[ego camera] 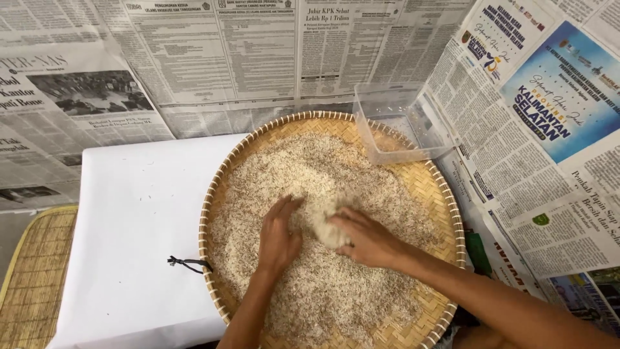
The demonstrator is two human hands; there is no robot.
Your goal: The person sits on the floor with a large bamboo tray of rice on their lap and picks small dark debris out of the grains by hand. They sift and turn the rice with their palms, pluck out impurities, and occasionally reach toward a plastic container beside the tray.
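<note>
Left hand: your left hand (279, 234) lay palm down in the rice (323, 258), fingers loosely spread and pressed into the grains, gripping nothing solid.
Right hand: your right hand (367, 238) was cupped, fingers curled around a small mound of rice at the middle of the tray, pushing it toward the left hand.
Rice: a thin, uneven layer of pale grains with darker flecks covered most of the round woven tray (445, 194), thinner near the rim where the weave showed through.
Handling, as I judge it: the grains looked light, dry and loose; they would slip between open fingers, so you did best scooping with cupped palms rather than pinching. The tray looked light and fairly stiff, best taken by its bound rim at two opposite sides and kept level.
Container: a clear plastic box (397, 126) sat tilted on the tray's far right rim, open side up, seemingly empty.
Cord: a short black cord (186, 262) stuck out from the tray's left rim.
Surface: the tray rested on a white sheet (135, 220), partly overhanging it on the right; a woven mat (35, 278) lay at the lower left.
Room: newspaper pages (258, 58) covered the surroundings behind and to the right.
</note>
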